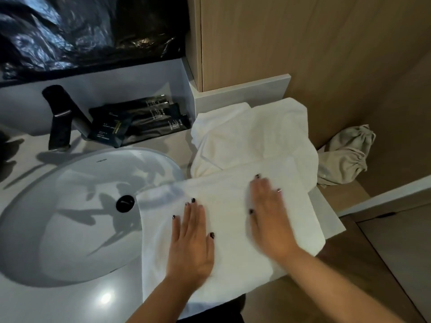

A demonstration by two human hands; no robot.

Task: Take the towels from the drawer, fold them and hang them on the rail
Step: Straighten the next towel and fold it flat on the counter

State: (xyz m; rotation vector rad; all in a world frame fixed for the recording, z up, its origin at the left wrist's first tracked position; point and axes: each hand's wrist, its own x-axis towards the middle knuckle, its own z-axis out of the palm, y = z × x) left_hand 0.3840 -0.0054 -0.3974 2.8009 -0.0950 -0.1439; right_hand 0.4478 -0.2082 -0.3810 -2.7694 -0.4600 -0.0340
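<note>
Folded white towel [228, 220] on worktop [70, 299], partly over sink [77, 213]. Left hand [191, 241], right hand [268, 220] flat, pressing, gripping nothing. Soft, floppy, light; probably best pinched at folded edge corners.

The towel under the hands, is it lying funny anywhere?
Yes. The folded towel lies partly over the rim of the sink, its left corner hanging above the basin. Both hands, left hand and right hand, press it flat. Behind it, another towel sits crumpled, not folded.
</note>
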